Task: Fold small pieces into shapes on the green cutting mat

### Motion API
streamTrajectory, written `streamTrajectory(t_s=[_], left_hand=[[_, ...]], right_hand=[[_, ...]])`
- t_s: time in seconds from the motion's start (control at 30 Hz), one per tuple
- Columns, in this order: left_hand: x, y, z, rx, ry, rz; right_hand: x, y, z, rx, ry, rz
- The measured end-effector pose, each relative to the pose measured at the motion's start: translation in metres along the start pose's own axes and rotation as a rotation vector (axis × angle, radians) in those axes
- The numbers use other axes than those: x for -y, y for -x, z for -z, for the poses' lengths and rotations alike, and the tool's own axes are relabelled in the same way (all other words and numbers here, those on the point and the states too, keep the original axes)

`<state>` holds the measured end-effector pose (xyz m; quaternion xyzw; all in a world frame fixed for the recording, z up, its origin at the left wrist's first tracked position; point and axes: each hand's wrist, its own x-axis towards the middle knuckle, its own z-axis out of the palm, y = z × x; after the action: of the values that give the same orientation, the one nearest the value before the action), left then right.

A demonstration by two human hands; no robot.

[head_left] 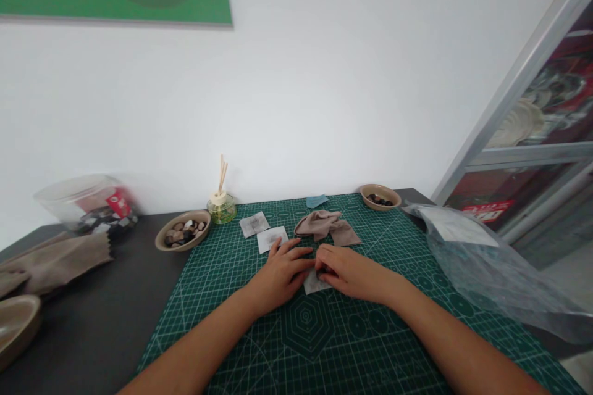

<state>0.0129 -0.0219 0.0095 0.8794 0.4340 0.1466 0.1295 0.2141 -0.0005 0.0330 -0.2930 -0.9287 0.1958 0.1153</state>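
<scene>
My left hand (283,273) lies with its fingers spread over the green cutting mat (250,327), its fingertips near the right hand. With curled fingers, my right hand (345,268) pinches a small dark, stone-like piece (320,272), mostly hidden by the fingers. Under that hand is a white square sheet (315,284) with grey smudges. Just beyond my left fingers lie a second smudged white square (269,237) and a third one (254,224). A crumpled brown cloth (322,224) rests beyond both hands.
A bowl of stones (167,229) stands left, another bowl (383,189) back right. Along the wall are a reed diffuser (222,207) and a clear tub (78,200). A plastic bag (482,259) spreads over the right. A brown cloth (69,259) and a bowl (28,308) sit far left.
</scene>
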Motion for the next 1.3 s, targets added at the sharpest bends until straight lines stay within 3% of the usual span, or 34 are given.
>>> streamTrajectory(t_s=[1.3], left_hand=[[-0.0015,0.0005,0.0017,0.003,0.004,0.005]], right_hand=[[0.0022,0.0020,0.0042,0.034,0.068,0.034]])
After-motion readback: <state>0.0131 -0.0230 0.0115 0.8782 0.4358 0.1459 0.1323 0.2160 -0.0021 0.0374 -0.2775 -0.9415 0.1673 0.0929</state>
